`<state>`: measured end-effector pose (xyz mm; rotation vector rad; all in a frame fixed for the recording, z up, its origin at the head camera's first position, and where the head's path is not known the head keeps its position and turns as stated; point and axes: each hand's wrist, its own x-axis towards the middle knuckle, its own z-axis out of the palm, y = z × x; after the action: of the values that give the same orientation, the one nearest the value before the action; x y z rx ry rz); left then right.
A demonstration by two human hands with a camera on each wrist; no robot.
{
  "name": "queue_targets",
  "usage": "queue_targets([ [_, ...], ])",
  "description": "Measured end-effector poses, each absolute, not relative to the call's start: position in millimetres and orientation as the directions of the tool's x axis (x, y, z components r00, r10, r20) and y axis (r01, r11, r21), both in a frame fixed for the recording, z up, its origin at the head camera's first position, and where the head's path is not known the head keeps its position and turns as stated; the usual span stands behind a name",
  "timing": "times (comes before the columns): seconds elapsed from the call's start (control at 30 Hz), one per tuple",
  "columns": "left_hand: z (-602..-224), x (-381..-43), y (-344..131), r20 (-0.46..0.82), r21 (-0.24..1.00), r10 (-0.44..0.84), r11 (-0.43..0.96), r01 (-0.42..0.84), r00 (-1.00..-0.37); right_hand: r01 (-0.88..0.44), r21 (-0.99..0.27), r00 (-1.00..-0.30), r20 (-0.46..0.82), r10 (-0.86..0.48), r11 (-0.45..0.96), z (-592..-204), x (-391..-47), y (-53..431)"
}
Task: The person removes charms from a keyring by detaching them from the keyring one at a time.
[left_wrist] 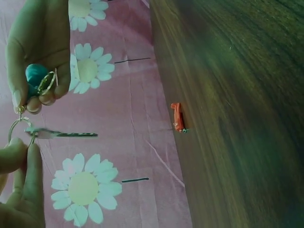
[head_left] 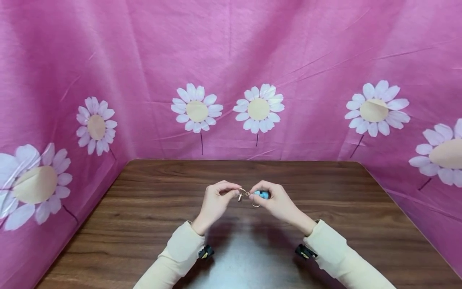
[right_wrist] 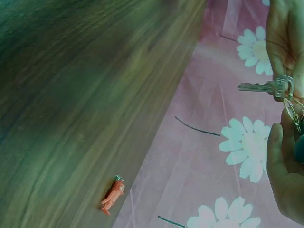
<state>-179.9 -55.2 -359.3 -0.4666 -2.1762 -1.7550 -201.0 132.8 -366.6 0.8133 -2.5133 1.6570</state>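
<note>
Left hand (head_left: 214, 204) pinches a gold ring (head_left: 243, 190) above the table (head_left: 144, 216), right hand (head_left: 279, 204) the link (head_left: 247, 193) of a blue charm (head_left: 265, 194) (head view); left-wrist view: key (left_wrist: 69, 134) at that ring, seemingly being fitted or freed, next needing steady pinches; right-wrist view: orange figure (right_wrist: 112, 196) tabled.

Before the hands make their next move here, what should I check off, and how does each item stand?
1. Left hand pinching the gold ring: ok.
2. Right hand holding the blue charm: ok.
3. Key hanging at the gold ring, off the table: ok.
4. Gold ring fully closed: cannot tell; it is partly covered.
5. Orange figure lying on the table, apart from both hands: ok.
6. Orange figure visible from the head camera: not ok; only the wrist views show it.
</note>
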Motion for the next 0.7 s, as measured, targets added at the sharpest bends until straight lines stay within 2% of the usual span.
queue_targets([
  [0.2,-351,-173,-58,0.305,0.914,0.160,0.228,0.336,-0.939,-0.369,-0.893,-0.875,0.241,-0.419,0.257,-366,-201,134],
  [0.33,-353,-173,-58,0.240,0.929,0.258,0.218,0.299,-0.936,-0.302,-0.918,-0.887,0.173,-0.428,0.256,-367,-199,135],
  [0.47,-360,-177,-59,0.221,0.934,0.305,0.207,0.291,-0.926,-0.304,-0.921,-0.877,0.170,-0.450,0.244,-366,-199,134],
  [0.6,-374,-186,-58,0.227,0.937,0.295,0.193,0.290,-0.928,-0.308,-0.927,-0.870,0.183,-0.458,0.215,-366,-199,131],
  [0.7,-381,-189,-58,0.296,0.909,0.205,0.241,0.341,-0.933,-0.296,-0.932,-0.877,0.180,-0.445,0.208,-366,-199,129],
])
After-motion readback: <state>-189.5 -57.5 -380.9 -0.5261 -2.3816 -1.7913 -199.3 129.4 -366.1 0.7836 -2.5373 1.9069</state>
